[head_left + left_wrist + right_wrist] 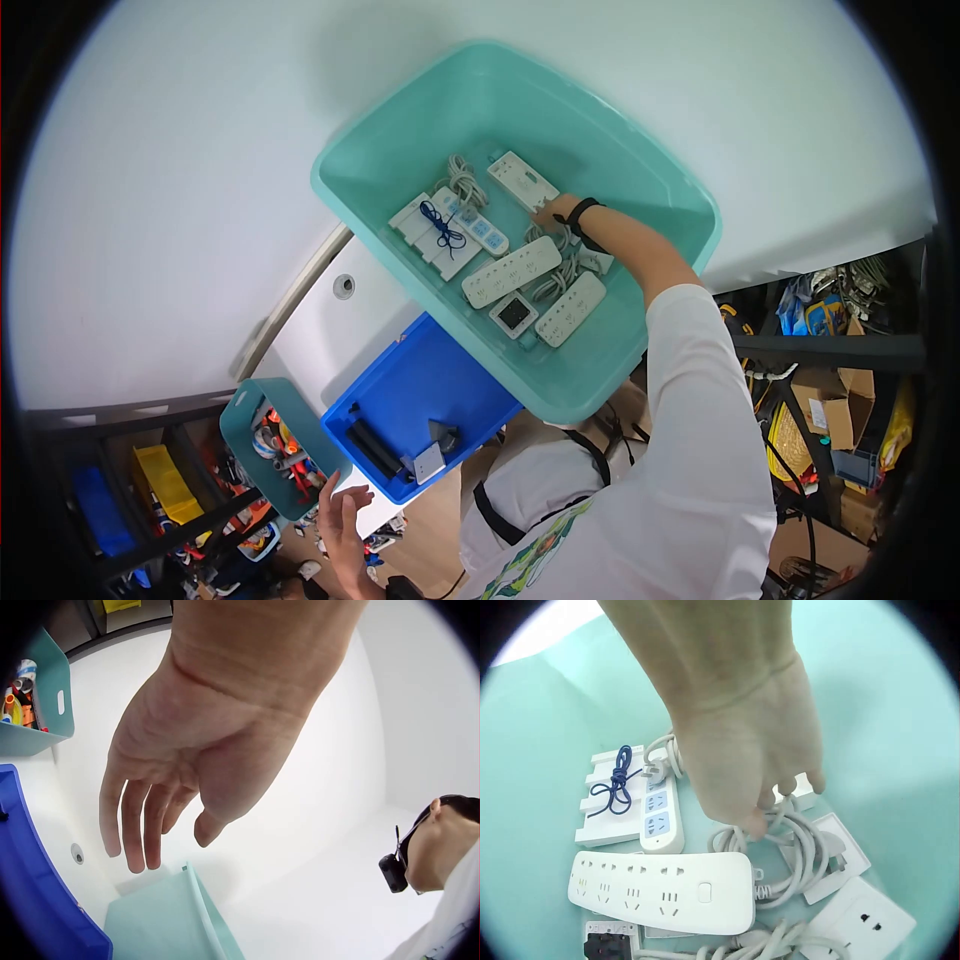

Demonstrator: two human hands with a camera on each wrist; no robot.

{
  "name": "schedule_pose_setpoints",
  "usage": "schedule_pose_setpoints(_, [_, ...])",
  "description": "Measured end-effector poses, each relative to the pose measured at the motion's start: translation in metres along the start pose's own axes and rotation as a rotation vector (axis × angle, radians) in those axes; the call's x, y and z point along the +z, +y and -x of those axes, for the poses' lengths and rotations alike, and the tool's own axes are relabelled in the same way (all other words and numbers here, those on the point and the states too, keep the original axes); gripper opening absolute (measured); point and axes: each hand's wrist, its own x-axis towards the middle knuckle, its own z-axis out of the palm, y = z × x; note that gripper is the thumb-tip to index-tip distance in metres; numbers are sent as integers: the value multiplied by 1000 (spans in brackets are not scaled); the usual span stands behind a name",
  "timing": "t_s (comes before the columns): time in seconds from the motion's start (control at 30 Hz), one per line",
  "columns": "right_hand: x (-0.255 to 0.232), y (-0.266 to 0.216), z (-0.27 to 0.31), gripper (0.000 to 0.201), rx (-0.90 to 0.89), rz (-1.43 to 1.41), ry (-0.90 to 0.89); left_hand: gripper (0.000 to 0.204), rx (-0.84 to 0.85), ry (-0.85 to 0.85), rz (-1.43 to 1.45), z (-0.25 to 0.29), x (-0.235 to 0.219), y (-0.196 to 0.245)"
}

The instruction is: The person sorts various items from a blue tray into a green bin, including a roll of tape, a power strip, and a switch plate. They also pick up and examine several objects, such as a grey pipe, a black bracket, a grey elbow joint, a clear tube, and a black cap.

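Inside the teal bin (640,140), my right hand (553,212) is at the near end of a white power strip (520,178). In the right wrist view, the fingers of the right hand (742,757) curl down over a white end, and the hand hides most of that strip. The thumb is by a coiled grey cable (806,847). Nearby lie another white power strip (664,892), a blue-socketed strip (658,817) and a slatted white piece tied with dark blue cord (619,780). My left hand (202,742) hangs with loose fingers, holding nothing, near the blue tray (405,365).
The blue tray holds a black cylinder (373,448) and a small white-faced block (430,463). A smaller teal bin (243,430) of mixed parts stands at the left on the white table (300,345). Cluttered shelves (830,350) stand at the right.
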Motion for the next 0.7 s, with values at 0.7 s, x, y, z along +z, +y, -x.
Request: schedule_pose_setpoints(0.7, [-180,-159,403,50,-398,-40,686,44,93,-67,-597,-45,-20,-137])
